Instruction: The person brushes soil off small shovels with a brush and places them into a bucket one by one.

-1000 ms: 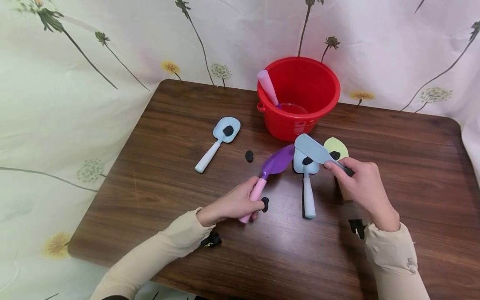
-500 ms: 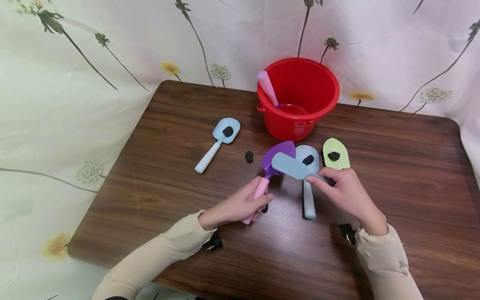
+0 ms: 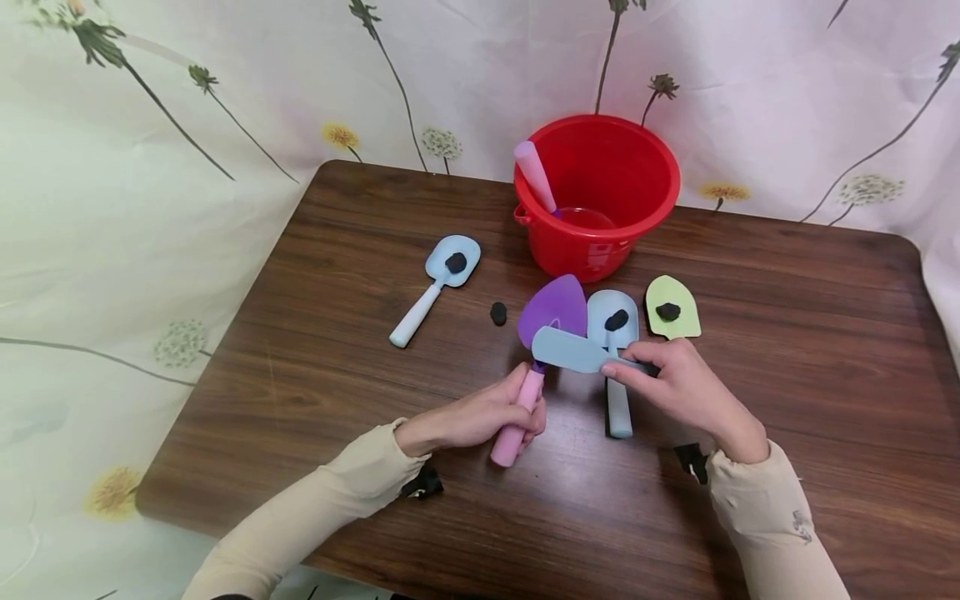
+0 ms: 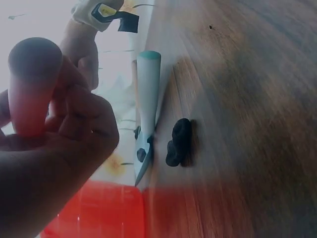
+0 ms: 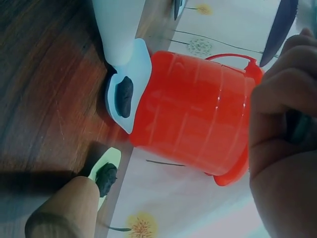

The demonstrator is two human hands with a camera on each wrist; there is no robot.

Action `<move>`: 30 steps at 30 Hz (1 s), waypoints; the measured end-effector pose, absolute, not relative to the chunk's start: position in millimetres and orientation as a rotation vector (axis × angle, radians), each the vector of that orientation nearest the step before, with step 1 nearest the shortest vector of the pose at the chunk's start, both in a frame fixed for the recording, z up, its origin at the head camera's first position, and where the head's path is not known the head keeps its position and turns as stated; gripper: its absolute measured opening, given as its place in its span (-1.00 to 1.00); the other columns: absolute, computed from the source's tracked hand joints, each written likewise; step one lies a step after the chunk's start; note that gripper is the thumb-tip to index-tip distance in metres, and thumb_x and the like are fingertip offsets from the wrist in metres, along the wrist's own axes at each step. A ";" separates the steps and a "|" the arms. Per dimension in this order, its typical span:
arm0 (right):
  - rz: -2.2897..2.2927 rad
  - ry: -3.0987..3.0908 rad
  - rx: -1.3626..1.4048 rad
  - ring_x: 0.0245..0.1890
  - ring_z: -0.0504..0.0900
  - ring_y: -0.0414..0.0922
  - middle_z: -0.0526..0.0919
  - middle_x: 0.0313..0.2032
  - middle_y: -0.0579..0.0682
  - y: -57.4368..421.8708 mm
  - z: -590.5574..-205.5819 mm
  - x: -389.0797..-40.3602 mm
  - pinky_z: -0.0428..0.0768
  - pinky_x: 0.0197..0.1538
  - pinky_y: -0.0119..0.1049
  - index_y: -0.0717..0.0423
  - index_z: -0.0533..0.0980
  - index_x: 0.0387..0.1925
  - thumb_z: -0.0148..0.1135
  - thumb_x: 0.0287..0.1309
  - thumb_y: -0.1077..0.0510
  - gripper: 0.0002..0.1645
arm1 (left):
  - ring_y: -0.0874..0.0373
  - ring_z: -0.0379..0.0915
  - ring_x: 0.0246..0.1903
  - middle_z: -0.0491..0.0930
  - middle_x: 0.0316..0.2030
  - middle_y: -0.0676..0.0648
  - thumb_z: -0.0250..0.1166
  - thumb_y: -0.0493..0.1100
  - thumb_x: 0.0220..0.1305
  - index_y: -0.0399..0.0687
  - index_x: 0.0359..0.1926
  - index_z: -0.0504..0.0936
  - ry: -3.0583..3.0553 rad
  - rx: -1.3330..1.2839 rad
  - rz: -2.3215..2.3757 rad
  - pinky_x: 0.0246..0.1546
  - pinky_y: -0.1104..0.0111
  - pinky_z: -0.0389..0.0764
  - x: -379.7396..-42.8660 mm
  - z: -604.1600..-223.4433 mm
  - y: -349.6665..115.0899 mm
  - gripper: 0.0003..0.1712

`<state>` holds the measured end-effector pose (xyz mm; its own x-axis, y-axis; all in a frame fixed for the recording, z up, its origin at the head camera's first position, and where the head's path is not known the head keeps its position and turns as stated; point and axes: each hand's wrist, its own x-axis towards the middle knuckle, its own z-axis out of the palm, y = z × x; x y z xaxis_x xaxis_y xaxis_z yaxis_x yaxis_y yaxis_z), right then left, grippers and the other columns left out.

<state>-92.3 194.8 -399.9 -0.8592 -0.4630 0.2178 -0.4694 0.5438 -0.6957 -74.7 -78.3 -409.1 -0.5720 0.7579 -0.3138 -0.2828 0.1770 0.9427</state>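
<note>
My left hand (image 3: 495, 414) grips the pink handle of a toy shovel (image 3: 553, 307) with a purple blade, held above the table. A grey-blue spatula (image 3: 572, 351) is pinched near its dark handle by my right hand (image 3: 692, 393); its flat end overlaps the base of the purple blade in the head view. Below the spatula lies a light blue shovel (image 3: 618, 407) with a black lump (image 3: 617, 320) on its blade. Right of it, partly behind my right hand, is a green shovel (image 3: 671, 290) with a wooden handle (image 5: 67, 208) and another black lump (image 3: 668, 312).
A red bucket (image 3: 581, 250) stands at the back with a pink-handled tool (image 3: 536, 175) leaning inside. Another light blue shovel (image 3: 417, 313) bearing a black lump (image 3: 456, 262) lies left. Loose black lumps (image 4: 180, 142) rest on the table (image 3: 330, 367). Patterned cloth hangs behind.
My left hand has turned the purple shovel so its blade points up the view. My right hand has moved left, bringing the spatula from near the bucket's foot across the base of that blade.
</note>
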 end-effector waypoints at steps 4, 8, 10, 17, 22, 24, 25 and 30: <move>1.259 -2.754 0.778 -0.63 0.30 -0.36 0.38 -0.67 -0.29 199.1 -398.2 -94.0 0.31 -0.53 -0.52 -0.02 0.61 -0.53 0.43 0.03 0.21 -0.87 | 0.09 0.45 -0.51 0.43 -0.43 -0.05 0.07 -0.33 0.27 -0.20 -0.06 0.14 1.562 0.529 1.505 -0.44 0.39 0.54 -73.6 -410.0 -78.9 -0.69; 1.176 -2.752 0.692 -0.65 0.29 -0.35 0.38 -0.70 -0.27 204.1 -395.2 -99.2 0.29 -0.56 -0.51 0.00 0.64 -0.50 0.43 0.04 0.17 -0.91 | 0.13 0.46 -0.51 0.43 -0.39 -0.08 0.06 -0.35 0.26 -0.19 -0.05 0.16 1.581 0.596 1.456 -0.44 0.42 0.53 -71.8 -411.4 -79.9 -0.69; 1.104 -2.736 0.652 -0.67 0.27 -0.35 0.38 -0.72 -0.26 206.8 -393.8 -103.0 0.27 -0.57 -0.50 -0.01 0.64 -0.51 0.44 0.03 0.15 -0.90 | 0.14 0.45 -0.50 0.42 -0.38 -0.07 0.05 -0.36 0.25 -0.20 -0.02 0.15 1.604 0.620 1.426 -0.43 0.43 0.53 -71.0 -412.6 -80.5 -0.67; 0.897 -2.702 0.458 -0.74 0.17 -0.29 0.27 -0.80 -0.18 211.9 -389.0 -109.4 0.13 -0.64 -0.46 0.04 0.56 -0.61 0.41 0.08 0.04 -0.73 | 0.00 0.45 -0.47 0.42 -0.39 -0.01 0.05 -0.33 0.29 -0.24 0.02 0.15 1.708 0.603 1.355 -0.47 0.43 0.52 -67.9 -416.7 -80.0 -0.66; 0.929 -2.640 0.458 -0.75 0.16 -0.31 0.26 -0.79 -0.17 207.6 -387.6 -104.3 0.12 -0.65 -0.48 0.04 0.51 -0.64 0.42 0.06 0.10 -0.71 | 0.01 0.44 -0.53 0.45 -0.45 -0.09 0.06 -0.28 0.33 -0.13 -0.03 0.18 1.832 0.538 1.361 -0.61 0.39 0.50 -68.0 -417.6 -77.5 -0.73; 0.992 -2.614 0.555 -0.73 0.18 -0.35 0.32 -0.76 -0.21 203.8 -387.7 -100.3 0.17 -0.63 -0.52 0.02 0.55 -0.60 0.46 0.00 0.17 -0.79 | 0.04 0.45 -0.56 0.45 -0.49 -0.10 0.06 -0.28 0.34 -0.13 -0.04 0.19 1.842 0.540 1.371 -0.63 0.35 0.51 -69.1 -417.2 -76.8 -0.75; 1.017 -2.609 0.615 -0.71 0.20 -0.38 0.35 -0.74 -0.23 201.6 -387.8 -98.3 0.20 -0.62 -0.54 0.00 0.58 -0.57 0.47 -0.03 0.18 -0.82 | 0.06 0.47 -0.56 0.46 -0.51 -0.10 0.05 -0.28 0.35 -0.15 -0.04 0.19 1.841 0.550 1.378 -0.62 0.34 0.53 -69.8 -417.1 -76.4 -0.76; 1.019 -2.635 0.870 -0.67 0.22 -0.43 0.34 -0.71 -0.31 188.2 -387.1 -90.4 0.23 -0.57 -0.60 -0.10 0.53 -0.58 0.46 0.00 0.12 -0.77 | 0.12 0.57 -0.49 0.49 -0.45 -0.05 0.03 -0.28 0.40 -0.26 0.07 0.16 1.814 0.621 1.391 -0.49 0.33 0.60 -73.7 -417.8 -74.5 -0.69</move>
